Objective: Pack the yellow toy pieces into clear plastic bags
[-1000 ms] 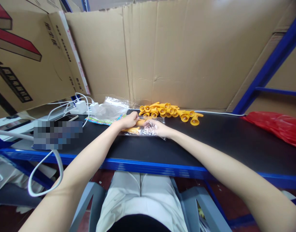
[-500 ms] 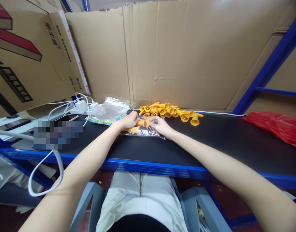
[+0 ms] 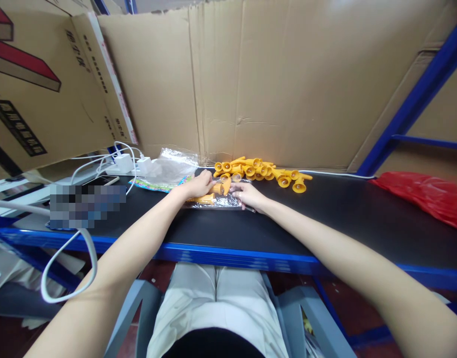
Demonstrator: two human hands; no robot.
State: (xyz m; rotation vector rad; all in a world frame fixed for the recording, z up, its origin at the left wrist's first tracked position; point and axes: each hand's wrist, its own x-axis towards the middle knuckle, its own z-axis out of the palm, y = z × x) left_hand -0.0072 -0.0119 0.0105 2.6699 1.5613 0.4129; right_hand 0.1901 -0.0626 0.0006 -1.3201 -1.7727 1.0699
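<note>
My left hand point(image 3: 201, 184) is closed, its fingers bent over the left part of a clear plastic bag point(image 3: 230, 201) on the black tabletop. Yellow horn-shaped plastic pieces point(image 3: 205, 199) lie in the bag; another, with a flared end point(image 3: 227, 186), points towards my right hand. My right hand point(image 3: 249, 195) has its fingers curled at the bag's right end, pinching the film beside that flare. Its fingertips are partly hidden. Just behind the bag lies a pile of loose yellow horn-shaped pieces point(image 3: 263, 171).
Left of the hands lie a clear film bag point(image 3: 176, 166) with a colourful edge, white chargers point(image 3: 124, 164) with cables, and a phone point(image 3: 101, 181). A red plastic bag point(image 3: 424, 196) lies at the right. Cardboard point(image 3: 288, 84) walls the back; a blue rail point(image 3: 228, 256) edges the table.
My right hand's fingers have shifted slightly from the flared yellow piece towards the right end of the bag. My left hand stays in place on the bag. The view moved slightly.
</note>
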